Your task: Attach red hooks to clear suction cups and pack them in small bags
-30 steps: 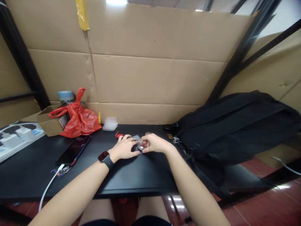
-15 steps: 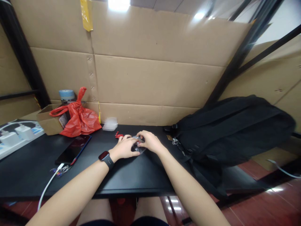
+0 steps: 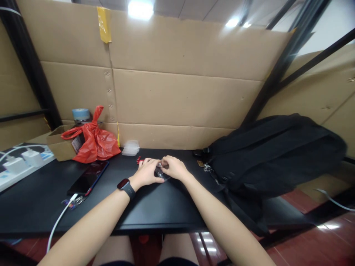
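Observation:
My left hand, with a dark watch on its wrist, and my right hand meet over a small clear plastic packet lying on the black table. Fingers of both hands are curled and pinch the packet from either side. A few small red parts lie just behind my left hand. What the packet holds is hidden by my fingers.
A red plastic bag and a cardboard box stand at the back left, with a small clear container beside them. A phone with a white cable lies left. A black backpack fills the right side. Cardboard walls close the back.
My right hand has slid left, closer over the packet, covering the red-and-silver piece that showed between the hands. The view has tipped slightly upward.

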{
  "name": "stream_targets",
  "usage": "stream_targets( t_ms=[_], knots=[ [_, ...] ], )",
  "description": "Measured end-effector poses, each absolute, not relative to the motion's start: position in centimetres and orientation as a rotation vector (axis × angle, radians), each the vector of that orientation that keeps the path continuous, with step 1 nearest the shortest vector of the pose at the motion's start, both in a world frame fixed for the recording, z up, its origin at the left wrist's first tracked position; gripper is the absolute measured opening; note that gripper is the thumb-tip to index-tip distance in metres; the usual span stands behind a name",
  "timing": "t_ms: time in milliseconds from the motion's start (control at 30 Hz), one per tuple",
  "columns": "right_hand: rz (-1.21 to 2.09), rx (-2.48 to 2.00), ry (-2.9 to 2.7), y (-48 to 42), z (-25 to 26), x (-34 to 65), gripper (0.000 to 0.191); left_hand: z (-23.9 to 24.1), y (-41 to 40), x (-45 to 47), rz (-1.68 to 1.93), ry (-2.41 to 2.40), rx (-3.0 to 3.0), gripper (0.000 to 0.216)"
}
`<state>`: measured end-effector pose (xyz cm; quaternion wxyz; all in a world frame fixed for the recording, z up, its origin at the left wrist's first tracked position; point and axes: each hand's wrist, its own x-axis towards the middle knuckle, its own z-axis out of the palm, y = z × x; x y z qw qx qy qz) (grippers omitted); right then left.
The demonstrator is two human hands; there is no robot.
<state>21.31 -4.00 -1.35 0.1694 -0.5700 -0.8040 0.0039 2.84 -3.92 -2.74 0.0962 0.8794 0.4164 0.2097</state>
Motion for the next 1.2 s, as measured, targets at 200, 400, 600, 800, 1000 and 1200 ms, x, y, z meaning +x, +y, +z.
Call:
stream_targets(
  t_ms=[200, 400, 600, 800, 1000, 1200],
  knots=[
    [-0.044, -1.666, -2.221, -4.0, -1.5, 20.7, 0.011, -3.0, -3.5, 2.8, 0.577, 1.258, 2.610, 0.072],
    [0.199, -1.408, -2.379, -3.7, -1.2, 22.7, 0.018, -2.4, -4.1, 1.9, 0.494, 1.187, 2.694, 0.058],
    [0.434, -1.235, -2.407, -3.8, -0.7, 24.7, 0.031, -1.8, -4.6, 1.8, 0.501, 1.209, 2.704, 0.042],
    [0.429, -1.234, -2.381, -3.5, -0.6, 25.3, 0.027, -1.5, -4.8, 2.0, 0.416, 1.206, 2.731, 0.054],
    [0.372, -1.263, -2.375, -3.2, -1.2, 25.4, 0.024, -1.7, -4.6, 2.1, 0.405, 1.193, 2.730, 0.057],
    [0.451, -1.335, -2.256, -3.2, -1.1, 25.0, 0.010, -1.9, -4.3, 2.4, 0.527, 1.304, 2.703, 0.034]
  ],
)
